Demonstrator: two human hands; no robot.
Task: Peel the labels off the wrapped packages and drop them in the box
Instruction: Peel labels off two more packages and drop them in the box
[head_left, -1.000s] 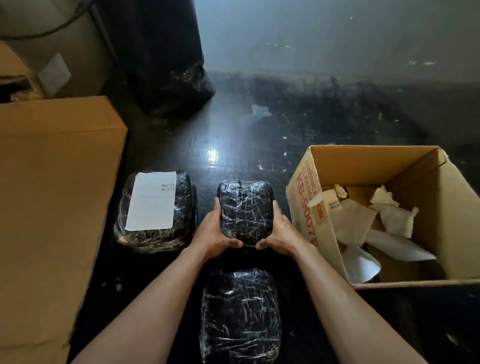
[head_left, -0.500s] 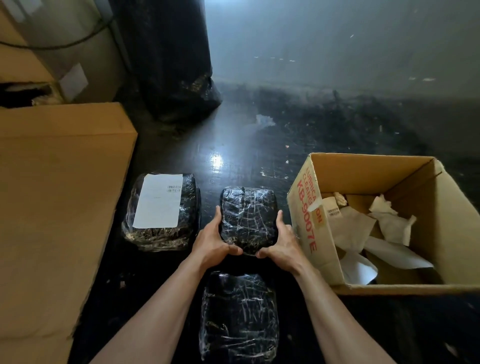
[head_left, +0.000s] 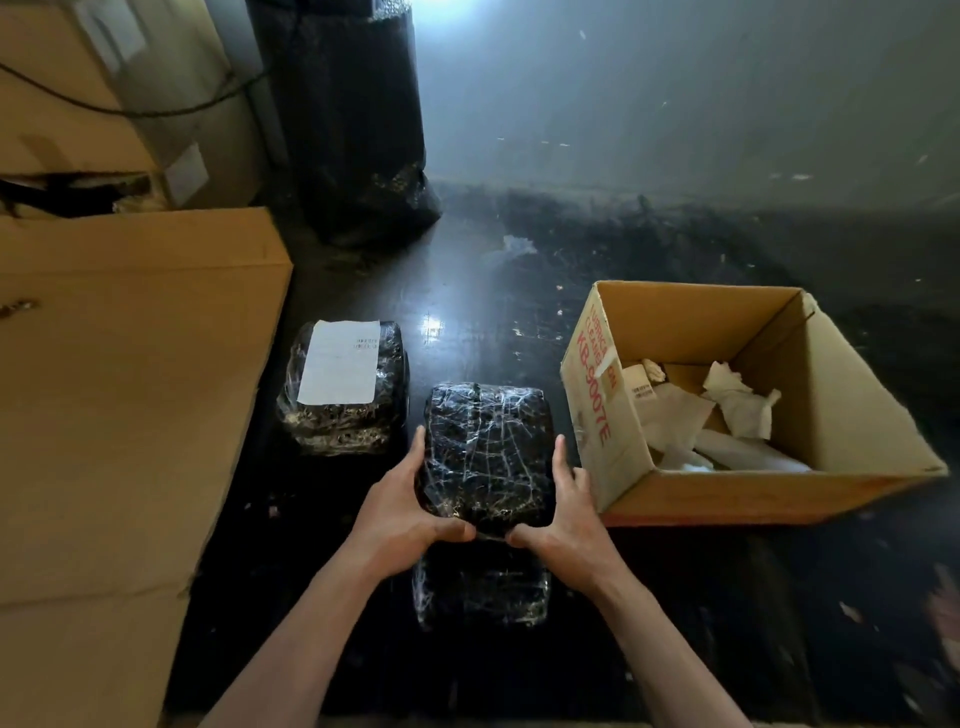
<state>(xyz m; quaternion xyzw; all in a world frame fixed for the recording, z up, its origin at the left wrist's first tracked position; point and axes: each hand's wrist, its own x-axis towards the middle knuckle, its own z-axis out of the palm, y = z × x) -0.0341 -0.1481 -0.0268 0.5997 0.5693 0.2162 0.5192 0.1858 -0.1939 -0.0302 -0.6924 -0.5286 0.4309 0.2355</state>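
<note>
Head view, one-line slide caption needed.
Left hand and right hand grip a bare black film-wrapped package beside the open brown cardboard box; white-labelled package lies apart.

Red lettering on the box; fine print on two labels, too small to read.

The open cardboard box (head_left: 597, 447) carries red print down its left outer wall. The largest line reads "KB-9007E". Beside it are two smaller lines, one beginning "LUBRICA" and the other "CLEAN", and both run under a strip of brown tape (head_left: 607, 370). The white label (head_left: 340, 361) on top of the wrapped package (head_left: 343, 423) has a few short lines of black print near its far right corner, not legible. A label scrap (head_left: 641, 388) inside the box, against its left wall, bears small dark print, also unreadable.
</note>
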